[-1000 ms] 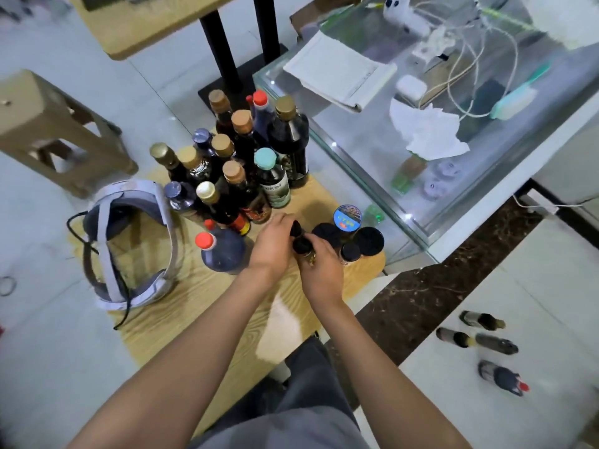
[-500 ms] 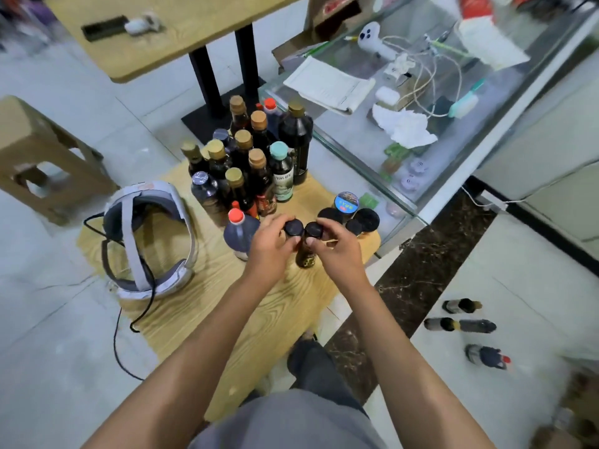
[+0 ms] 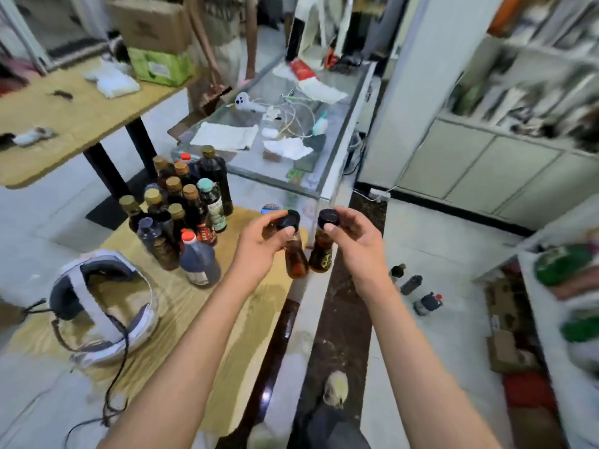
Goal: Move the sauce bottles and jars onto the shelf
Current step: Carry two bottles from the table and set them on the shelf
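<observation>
- Both hands are raised in the head camera view, each holding a small dark sauce bottle by its black cap, above the near right edge of a low wooden table (image 3: pixel 181 306).
- Left hand (image 3: pixel 259 244) has its fingers and thumb curled round the cap of the left small bottle (image 3: pixel 295 257), which hangs below it with brown liquid inside.
- Right hand (image 3: pixel 353 238) pinches the cap of the right small bottle (image 3: pixel 321 251), which carries a dark label; the two bottles hang just beside each other.
- Far left of the hands, a cluster of tall sauce bottles (image 3: pixel 181 202) stands upright on the table, most with gold caps, one teal, and a squat blue bottle with a red cap (image 3: pixel 197 260) nearest.
- A white headset (image 3: pixel 97 306) with a cable lies on the near left of the table.
- A glass counter (image 3: pixel 327 189) with papers and cables sits beyond the table.
- Three small bottles (image 3: pixel 415 290) lie on a pale surface to the right.
- Blurred shelves (image 3: pixel 518 92) fill the far right.
</observation>
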`<state>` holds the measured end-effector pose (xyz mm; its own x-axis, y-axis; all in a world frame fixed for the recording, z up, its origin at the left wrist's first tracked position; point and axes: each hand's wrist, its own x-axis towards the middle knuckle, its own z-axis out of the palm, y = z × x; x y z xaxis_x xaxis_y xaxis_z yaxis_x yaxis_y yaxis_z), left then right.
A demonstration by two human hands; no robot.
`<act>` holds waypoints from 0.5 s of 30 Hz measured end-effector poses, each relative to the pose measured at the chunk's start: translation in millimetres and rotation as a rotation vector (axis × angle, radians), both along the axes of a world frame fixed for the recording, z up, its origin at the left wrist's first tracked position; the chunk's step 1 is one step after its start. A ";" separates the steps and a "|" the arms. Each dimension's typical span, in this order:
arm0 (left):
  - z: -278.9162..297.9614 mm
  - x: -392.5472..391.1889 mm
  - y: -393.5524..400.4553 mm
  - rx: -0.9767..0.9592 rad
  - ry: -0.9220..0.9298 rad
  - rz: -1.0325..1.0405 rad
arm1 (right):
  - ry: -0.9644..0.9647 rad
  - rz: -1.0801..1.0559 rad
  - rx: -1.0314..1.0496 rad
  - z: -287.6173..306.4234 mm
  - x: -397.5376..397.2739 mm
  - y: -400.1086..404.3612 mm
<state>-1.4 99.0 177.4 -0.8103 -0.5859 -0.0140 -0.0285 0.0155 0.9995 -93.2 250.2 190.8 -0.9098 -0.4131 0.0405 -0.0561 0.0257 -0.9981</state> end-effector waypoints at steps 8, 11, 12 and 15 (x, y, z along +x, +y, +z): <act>72.8 -39.4 126.2 -0.052 0.179 -0.244 | 0.052 -0.240 -0.147 54.7 4.8 140.6; 91.7 -54.9 192.9 -0.026 0.245 -0.294 | 0.078 -0.311 -0.161 70.6 5.5 199.5; 97.6 -59.9 219.3 -0.013 0.251 -0.311 | 0.087 -0.338 -0.161 76.2 6.0 222.8; 113.9 -71.6 303.4 0.067 0.258 -0.363 | 0.114 -0.412 -0.152 91.7 8.8 294.7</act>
<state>-73.0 402.4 291.2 -0.9451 -0.2674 0.1877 0.2176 -0.0864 0.9722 -84.4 544.9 282.5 -0.9834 0.0009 0.1817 -0.1812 -0.0772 -0.9804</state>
